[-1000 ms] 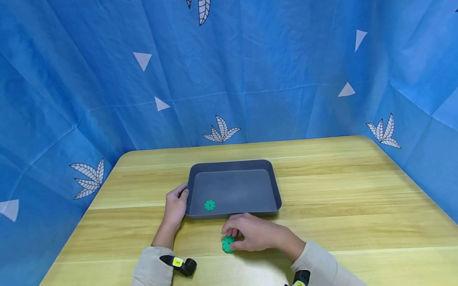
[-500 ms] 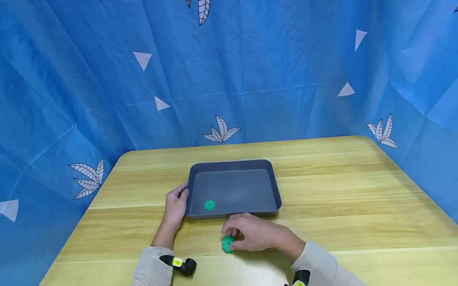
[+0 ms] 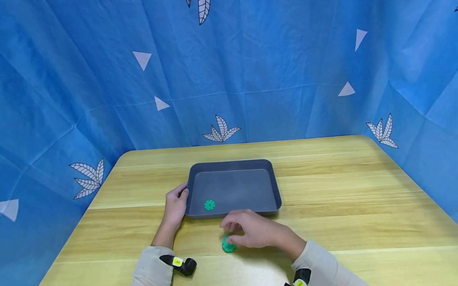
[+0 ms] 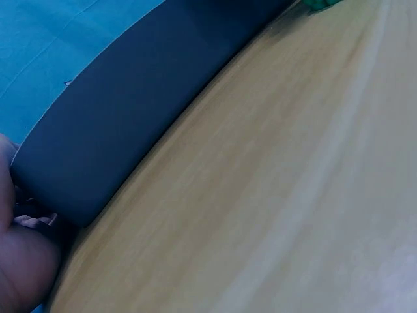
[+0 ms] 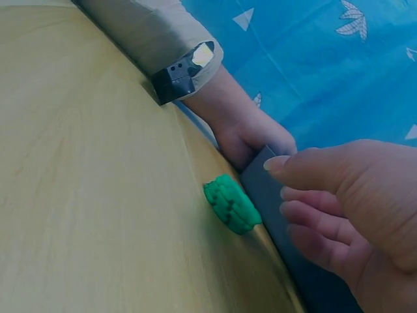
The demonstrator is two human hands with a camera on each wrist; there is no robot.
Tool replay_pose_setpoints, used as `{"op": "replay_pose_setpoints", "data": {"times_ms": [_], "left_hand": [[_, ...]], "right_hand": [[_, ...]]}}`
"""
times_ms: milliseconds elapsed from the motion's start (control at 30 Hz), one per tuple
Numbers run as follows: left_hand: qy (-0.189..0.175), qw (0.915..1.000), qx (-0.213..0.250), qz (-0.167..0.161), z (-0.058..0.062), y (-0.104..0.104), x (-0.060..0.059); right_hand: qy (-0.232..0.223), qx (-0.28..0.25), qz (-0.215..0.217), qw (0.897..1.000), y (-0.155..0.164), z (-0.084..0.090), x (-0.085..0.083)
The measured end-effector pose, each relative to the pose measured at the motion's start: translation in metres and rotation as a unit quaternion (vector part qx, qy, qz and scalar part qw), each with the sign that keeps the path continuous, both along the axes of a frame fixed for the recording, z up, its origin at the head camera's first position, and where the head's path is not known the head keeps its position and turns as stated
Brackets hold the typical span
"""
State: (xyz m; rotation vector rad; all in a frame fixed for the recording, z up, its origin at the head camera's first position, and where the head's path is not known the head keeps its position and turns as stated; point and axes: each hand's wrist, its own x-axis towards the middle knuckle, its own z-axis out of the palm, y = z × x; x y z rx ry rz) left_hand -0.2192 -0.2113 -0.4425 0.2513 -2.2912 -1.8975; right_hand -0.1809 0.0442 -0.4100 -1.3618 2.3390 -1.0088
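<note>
Wooden table [image 3: 340, 206] bearing a grey tray [image 3: 234, 163]. The left hand [image 3: 175, 204] grips the tray's left rim, fingers curled over the edge. The right hand [image 3: 250, 230] hovers, its loosely curled fingers [image 5: 313, 218] holding nothing, just above a stack of green discs [image 3: 228, 244]. A single green disc [image 3: 209, 205] lies inside the tray, between both hands' fingertips.

Head cam: high, looking fwd and down over whole counter [image 3: 322, 190] toward blue backdrop [image 3: 250, 71]. Left wrist cam: v. close, low along counter, facing grey tray [image 4: 130, 124] wall. Right wrist cam: close, low, facing leftward. All three share tray and stack of green discs [image 5: 231, 203].
</note>
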Motion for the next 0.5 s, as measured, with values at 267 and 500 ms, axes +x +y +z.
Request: {"op": "replay_pose_setpoints", "data": {"times_ms": [267, 500], "left_hand": [[-0.002, 0.9999, -0.011, 0.001, -0.0020, -0.0014, -0.0002], [-0.002, 0.9999, -0.013, 0.001, -0.0012, -0.0004, -0.0011]], "right_hand": [[-0.045, -0.034, -0.025, 0.998, -0.0003, 0.0016, -0.0014], [-0.095, -0.076, -0.049, 0.991, 0.0005, 0.0030, -0.0048]]}}
